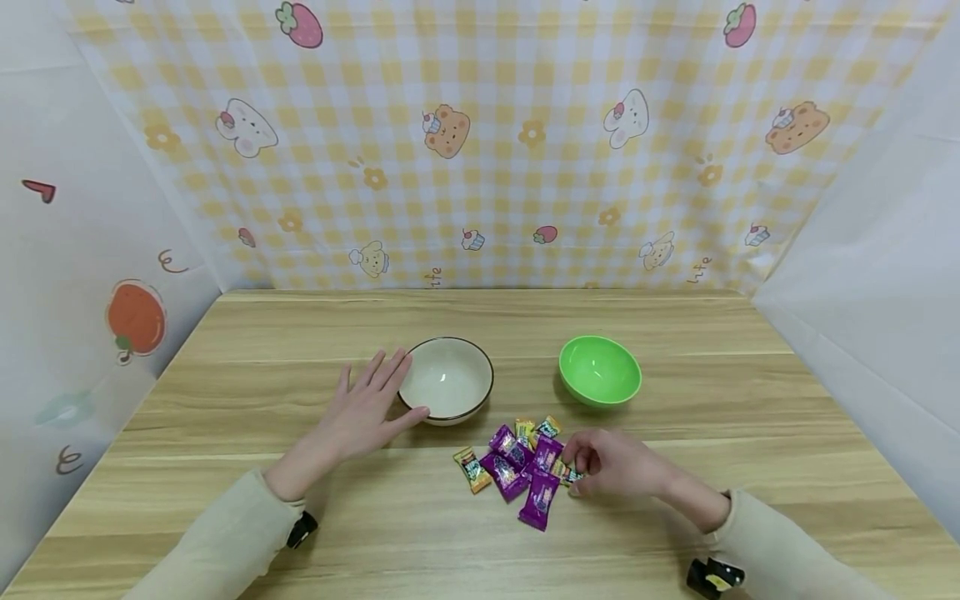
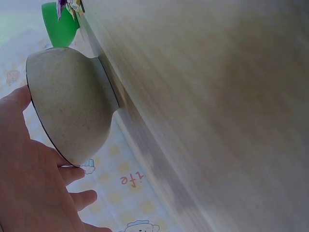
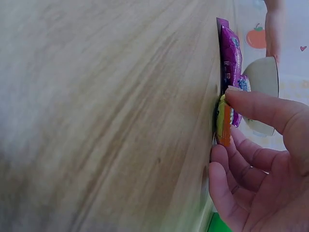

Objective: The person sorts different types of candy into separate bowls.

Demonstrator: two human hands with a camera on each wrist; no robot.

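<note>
My left hand lies with spread, straight fingers against the left side of a cream bowl with a dark rim. Its thumb and fingertips touch the rim, as the left wrist view also shows. My right hand is at the right edge of a small pile of wrapped candies, thumb and fingers curled about a yellow candy. Beside it lie several purple-wrapped candies. Another yellow candy lies at the pile's left, and two more yellow ones sit at its back.
A green bowl stands right of the cream bowl, behind my right hand. The wood-grain table ends at a yellow checked cloth at the back. White sheets hang at both sides.
</note>
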